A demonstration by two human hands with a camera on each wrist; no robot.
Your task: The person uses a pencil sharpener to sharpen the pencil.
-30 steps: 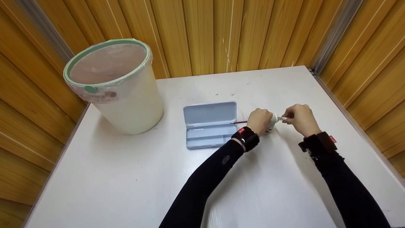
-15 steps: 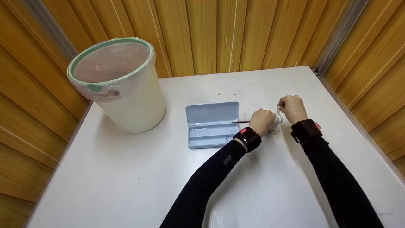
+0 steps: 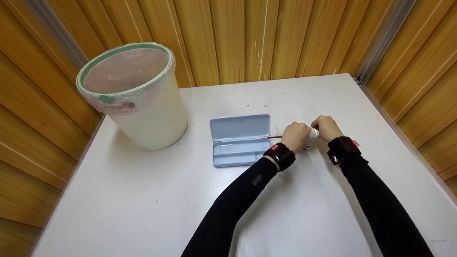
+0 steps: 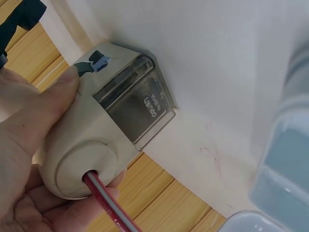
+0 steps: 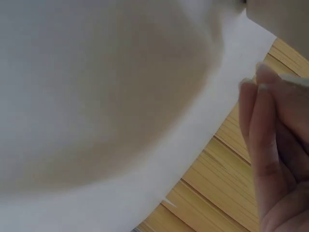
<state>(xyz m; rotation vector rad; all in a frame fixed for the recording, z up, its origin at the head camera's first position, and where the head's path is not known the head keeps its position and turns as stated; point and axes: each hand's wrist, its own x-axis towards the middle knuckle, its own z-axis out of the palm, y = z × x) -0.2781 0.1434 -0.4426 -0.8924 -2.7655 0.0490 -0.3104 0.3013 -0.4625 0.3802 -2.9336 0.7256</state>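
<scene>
A cream pencil sharpener (image 3: 312,137) stands on the white table (image 3: 142,200), right of the pencil case. My left hand (image 3: 296,135) grips its body; in the left wrist view the thumb (image 4: 43,111) lies along the sharpener (image 4: 96,140). A red pencil (image 3: 271,137) sticks out of the sharpener's left end, and the left wrist view shows the pencil (image 4: 108,208) entering the round hole. My right hand (image 3: 325,128) is curled round the crank at the sharpener's right end. In the right wrist view, only the curled fingers (image 5: 270,145) show.
An open pale blue pencil case (image 3: 238,141) lies just left of the pencil tip. A cream bin (image 3: 142,107) with a green rim and a plastic liner stands at the table's back left. Wooden panel walls enclose the table on three sides.
My right hand swung up from the right of the sharpener, then back down close against its right end. The left hand, sharpener and pencil stayed put.
</scene>
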